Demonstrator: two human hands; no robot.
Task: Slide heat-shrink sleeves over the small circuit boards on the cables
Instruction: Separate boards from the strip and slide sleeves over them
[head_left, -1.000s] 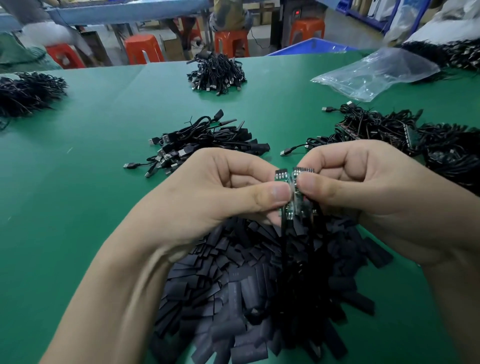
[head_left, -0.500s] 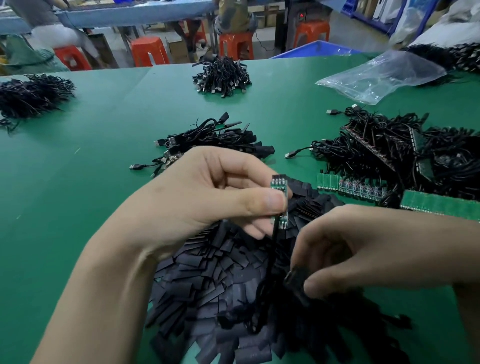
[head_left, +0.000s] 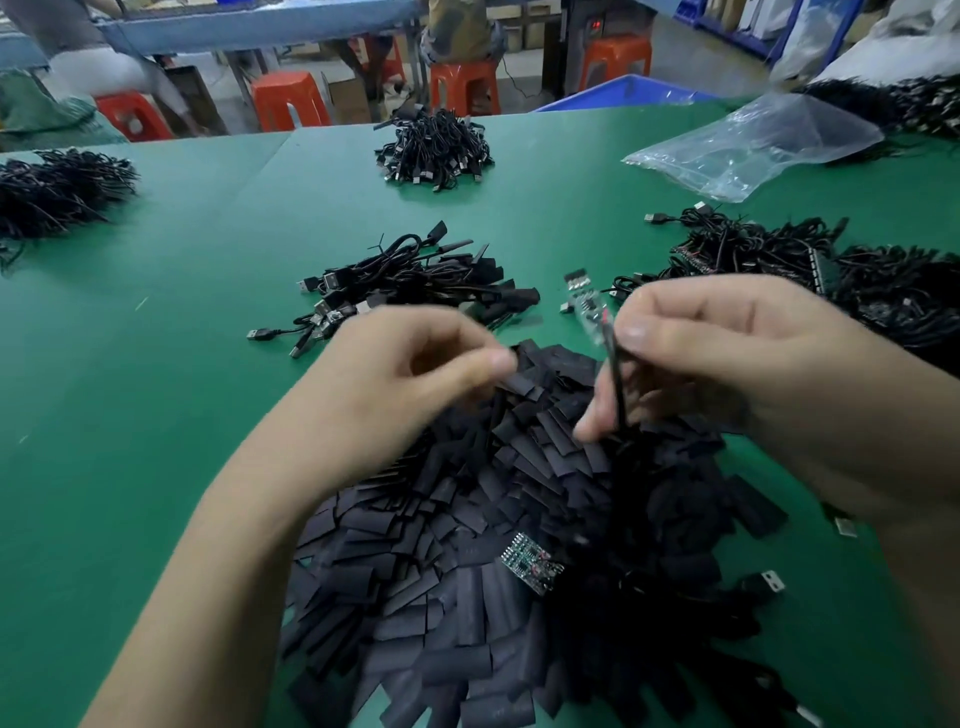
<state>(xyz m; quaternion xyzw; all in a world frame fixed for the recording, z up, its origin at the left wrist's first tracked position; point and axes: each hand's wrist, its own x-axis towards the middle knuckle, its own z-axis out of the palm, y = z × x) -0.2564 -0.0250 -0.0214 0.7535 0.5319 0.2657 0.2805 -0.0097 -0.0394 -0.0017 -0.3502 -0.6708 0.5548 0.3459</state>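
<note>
A crumpled clear plastic bag (head_left: 753, 145) lies on the far right of the green table (head_left: 156, 364); nothing inside it can be made out. Just past the table's far edge is the rim of a blue plastic bin (head_left: 623, 93), its contents hidden. The right hand (head_left: 727, 374) pinches a thin black cable (head_left: 616, 384) between thumb and forefinger, just below the small circuit board (head_left: 584, 306) at its upper end, which is held in the air and tilted left. The left hand (head_left: 415, 364) is curled with its thumb tip at the top edge of the heap of flat black heat-shrink sleeves (head_left: 441, 545); motion blur hides whether it grips one. A second small green circuit board (head_left: 532, 564) lies on the heap. Any marking on either board is too small to read.
</note>
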